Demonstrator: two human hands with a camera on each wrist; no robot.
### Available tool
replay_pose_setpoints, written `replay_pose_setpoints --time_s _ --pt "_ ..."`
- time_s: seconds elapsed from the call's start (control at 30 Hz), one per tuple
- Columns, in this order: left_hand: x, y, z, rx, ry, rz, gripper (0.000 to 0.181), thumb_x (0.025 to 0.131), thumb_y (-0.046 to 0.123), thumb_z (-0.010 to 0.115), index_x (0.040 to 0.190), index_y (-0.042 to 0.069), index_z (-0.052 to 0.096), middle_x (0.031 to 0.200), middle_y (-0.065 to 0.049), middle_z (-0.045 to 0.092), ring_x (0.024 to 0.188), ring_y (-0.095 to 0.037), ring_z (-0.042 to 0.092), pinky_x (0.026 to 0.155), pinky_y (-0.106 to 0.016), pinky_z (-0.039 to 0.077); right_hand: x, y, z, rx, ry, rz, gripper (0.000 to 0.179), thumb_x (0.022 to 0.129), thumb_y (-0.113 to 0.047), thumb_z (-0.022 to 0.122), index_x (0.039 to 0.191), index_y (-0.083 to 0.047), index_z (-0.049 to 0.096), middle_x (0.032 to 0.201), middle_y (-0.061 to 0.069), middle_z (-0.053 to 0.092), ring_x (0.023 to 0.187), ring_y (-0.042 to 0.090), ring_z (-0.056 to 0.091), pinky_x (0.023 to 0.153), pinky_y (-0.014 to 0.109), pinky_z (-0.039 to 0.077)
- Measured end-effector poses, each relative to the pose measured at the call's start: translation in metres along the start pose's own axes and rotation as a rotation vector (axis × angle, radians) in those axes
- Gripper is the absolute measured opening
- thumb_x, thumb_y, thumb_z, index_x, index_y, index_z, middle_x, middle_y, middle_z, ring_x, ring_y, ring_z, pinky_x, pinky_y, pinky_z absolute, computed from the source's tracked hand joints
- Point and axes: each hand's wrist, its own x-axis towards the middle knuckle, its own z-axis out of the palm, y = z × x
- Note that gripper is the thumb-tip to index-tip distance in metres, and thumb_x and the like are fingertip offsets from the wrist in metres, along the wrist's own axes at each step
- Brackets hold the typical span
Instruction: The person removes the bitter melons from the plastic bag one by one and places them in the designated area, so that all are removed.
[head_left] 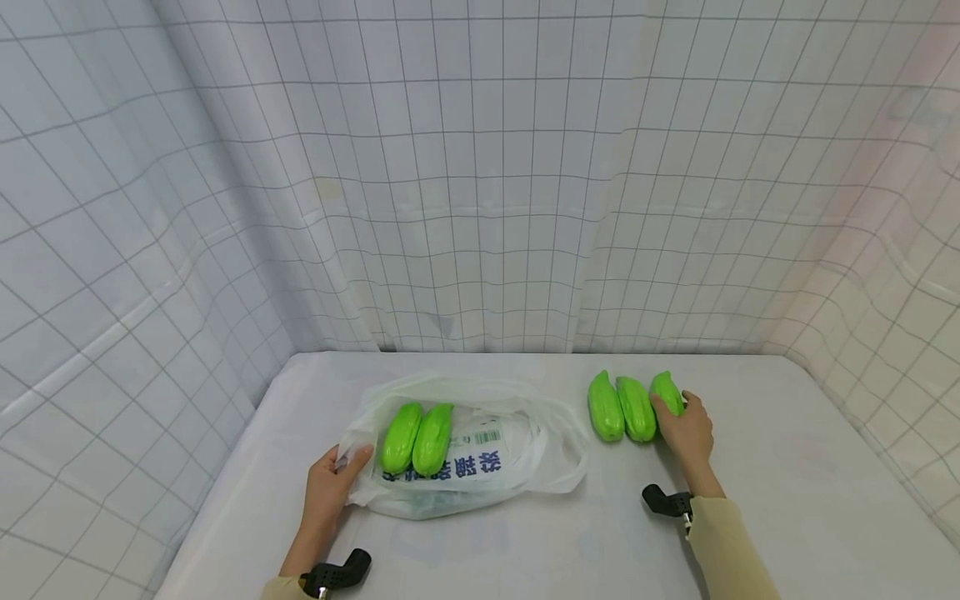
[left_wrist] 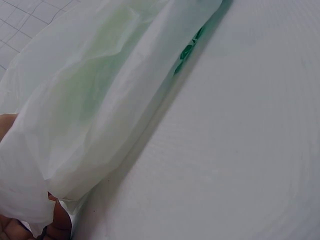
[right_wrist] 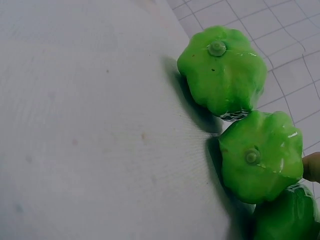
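Observation:
A white translucent plastic bag (head_left: 551, 433) lies spread with its mouth open on the table, with two green ribbed gourds (head_left: 401, 437) side by side in it. My left hand (head_left: 327, 487) pinches the bag's left edge between thumb and fingers. In the left wrist view, the bag film (left_wrist: 117, 127) hides much of that hand, and green shows through it. Three more gourds lie in a row right of the bag. My right hand (head_left: 687, 429) grips the rightmost gourd (head_left: 666, 392), thumb on its left side. The right wrist view shows the ends of the other gourds (right_wrist: 260, 155).
A white cloth covers the table (head_left: 525, 550). White grid-patterned curtains (head_left: 480, 208) stand behind the table and on both sides. Each wrist wears a black camera mount (head_left: 667, 502). Printed lettering and a green barcode show on the bag.

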Motion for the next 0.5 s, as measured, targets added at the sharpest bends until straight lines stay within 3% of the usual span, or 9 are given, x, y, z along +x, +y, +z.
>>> replay_pose_setpoints --time_s 0.5 --pt "0.0005 -0.0004 0.0003 -0.024 -0.007 0.002 0.053 0.086 0.039 0.07 0.116 -0.004 0.061 0.106 -0.017 0.064 0.078 -0.013 0.056 0.065 -0.023 0.045 -0.0039 -0.0017 -0.0019 -0.023 -0.007 0.007 0.083 0.093 -0.05 0.048 0.142 0.013 0.024 0.132 0.037 0.037 0.117 0.055 0.033 0.091 0.064 0.026"
